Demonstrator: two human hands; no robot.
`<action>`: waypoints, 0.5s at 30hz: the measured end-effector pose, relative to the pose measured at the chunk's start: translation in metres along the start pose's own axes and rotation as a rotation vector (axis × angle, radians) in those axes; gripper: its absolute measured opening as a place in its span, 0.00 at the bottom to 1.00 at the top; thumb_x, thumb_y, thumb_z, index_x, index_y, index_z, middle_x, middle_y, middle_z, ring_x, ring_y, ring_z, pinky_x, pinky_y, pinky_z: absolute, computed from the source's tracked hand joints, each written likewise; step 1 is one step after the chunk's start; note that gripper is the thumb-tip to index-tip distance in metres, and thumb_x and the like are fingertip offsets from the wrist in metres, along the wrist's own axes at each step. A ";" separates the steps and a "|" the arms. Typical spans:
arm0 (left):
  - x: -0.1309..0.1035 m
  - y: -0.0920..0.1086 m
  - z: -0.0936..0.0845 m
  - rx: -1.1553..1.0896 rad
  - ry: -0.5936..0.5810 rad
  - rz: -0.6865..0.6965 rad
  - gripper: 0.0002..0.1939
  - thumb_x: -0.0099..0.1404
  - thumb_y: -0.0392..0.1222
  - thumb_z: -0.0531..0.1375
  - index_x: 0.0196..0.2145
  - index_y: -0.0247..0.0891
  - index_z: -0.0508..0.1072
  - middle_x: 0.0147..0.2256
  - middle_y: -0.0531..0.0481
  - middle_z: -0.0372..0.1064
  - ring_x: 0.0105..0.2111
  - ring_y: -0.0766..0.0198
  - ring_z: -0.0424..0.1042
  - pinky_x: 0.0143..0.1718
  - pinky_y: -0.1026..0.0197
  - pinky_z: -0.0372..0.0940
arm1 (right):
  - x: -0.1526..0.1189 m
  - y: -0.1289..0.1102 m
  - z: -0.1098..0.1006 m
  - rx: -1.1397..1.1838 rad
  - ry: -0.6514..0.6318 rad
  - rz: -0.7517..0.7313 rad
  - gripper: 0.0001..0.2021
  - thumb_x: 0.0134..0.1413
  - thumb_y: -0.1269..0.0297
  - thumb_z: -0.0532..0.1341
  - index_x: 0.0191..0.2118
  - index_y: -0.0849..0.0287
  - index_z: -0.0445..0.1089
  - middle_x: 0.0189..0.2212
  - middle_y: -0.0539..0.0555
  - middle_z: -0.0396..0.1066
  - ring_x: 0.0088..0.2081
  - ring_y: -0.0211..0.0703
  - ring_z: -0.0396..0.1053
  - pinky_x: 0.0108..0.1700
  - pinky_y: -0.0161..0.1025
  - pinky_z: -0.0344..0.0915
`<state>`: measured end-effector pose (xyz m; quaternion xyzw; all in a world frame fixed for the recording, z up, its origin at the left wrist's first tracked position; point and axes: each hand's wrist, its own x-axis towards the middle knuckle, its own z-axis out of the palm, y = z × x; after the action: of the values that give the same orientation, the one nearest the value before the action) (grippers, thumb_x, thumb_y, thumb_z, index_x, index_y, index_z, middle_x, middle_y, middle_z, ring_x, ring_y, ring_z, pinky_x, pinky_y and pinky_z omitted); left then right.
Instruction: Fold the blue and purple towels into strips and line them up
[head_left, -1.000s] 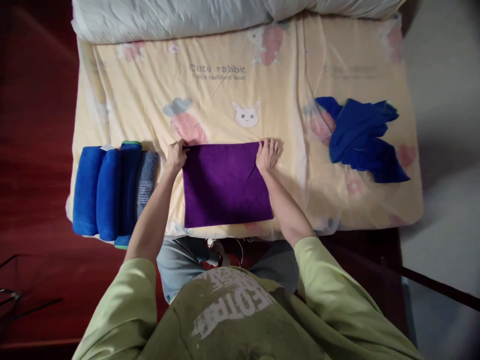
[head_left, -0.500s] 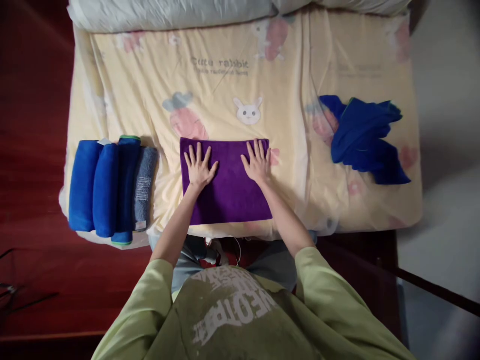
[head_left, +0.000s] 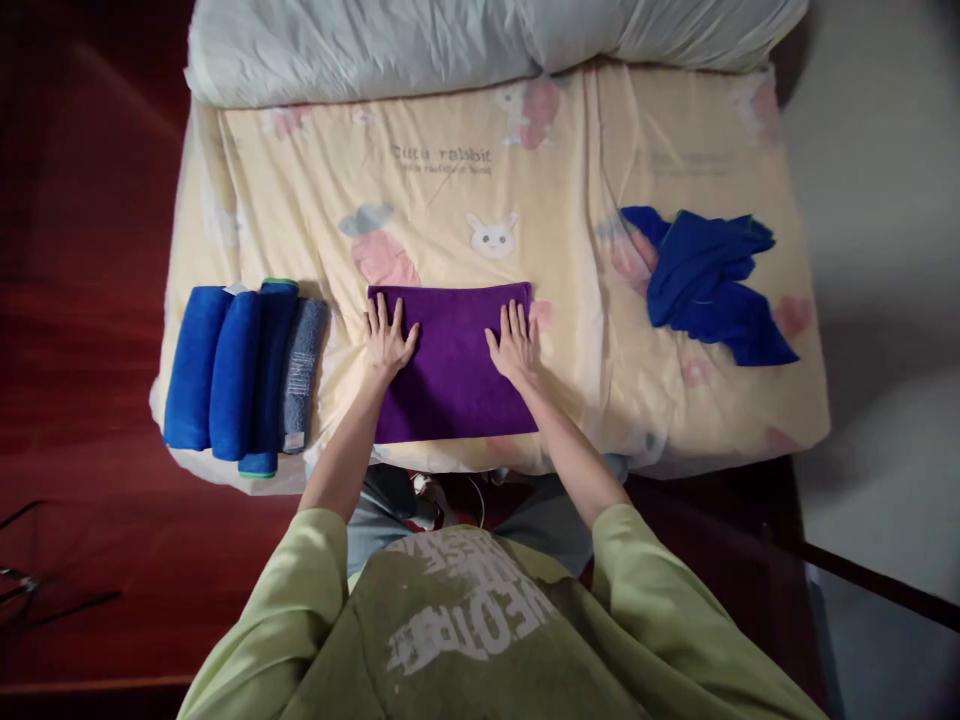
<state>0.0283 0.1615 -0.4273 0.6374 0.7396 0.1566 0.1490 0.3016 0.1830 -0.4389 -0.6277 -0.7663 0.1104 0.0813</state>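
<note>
A folded purple towel (head_left: 451, 365) lies flat near the front edge of a bed with a yellow rabbit-print sheet (head_left: 465, 190). My left hand (head_left: 388, 338) rests palm down with fingers spread on the towel's left part. My right hand (head_left: 513, 344) presses flat on its right part, fingers spread too. Neither hand grips anything.
Several rolled towels, blue (head_left: 225, 370) and one grey (head_left: 302, 372), lie side by side at the bed's left edge. A crumpled blue cloth (head_left: 705, 285) sits on the right. A grey-white duvet (head_left: 480, 40) is bunched at the far end. Dark red floor lies to the left.
A second ago both hands pinched the towel's far corners. They let go and now lie flat on it, having slid slightly toward me; the towel looks smoother.
</note>
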 end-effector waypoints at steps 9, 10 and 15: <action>0.000 -0.005 0.002 -0.012 -0.010 -0.013 0.39 0.73 0.57 0.52 0.74 0.36 0.54 0.76 0.40 0.39 0.76 0.47 0.29 0.74 0.36 0.32 | -0.016 0.008 0.013 0.080 0.018 0.053 0.34 0.73 0.52 0.45 0.76 0.67 0.45 0.76 0.65 0.40 0.77 0.53 0.36 0.75 0.65 0.33; 0.001 -0.002 0.000 -0.023 -0.011 -0.013 0.39 0.73 0.57 0.52 0.74 0.36 0.54 0.76 0.40 0.38 0.76 0.48 0.29 0.74 0.36 0.32 | -0.013 0.007 0.014 0.073 0.026 0.050 0.34 0.73 0.53 0.45 0.76 0.67 0.45 0.76 0.65 0.41 0.77 0.53 0.36 0.75 0.64 0.33; -0.038 0.008 -0.021 -0.116 0.048 -0.028 0.36 0.73 0.52 0.51 0.72 0.29 0.55 0.75 0.31 0.38 0.76 0.44 0.34 0.73 0.33 0.38 | -0.017 0.006 0.003 0.122 0.034 0.049 0.34 0.71 0.54 0.50 0.74 0.70 0.51 0.75 0.68 0.46 0.76 0.55 0.41 0.75 0.63 0.39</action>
<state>0.0326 0.1237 -0.4045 0.6133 0.7415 0.2126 0.1701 0.3099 0.1670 -0.4432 -0.6419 -0.7411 0.1481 0.1297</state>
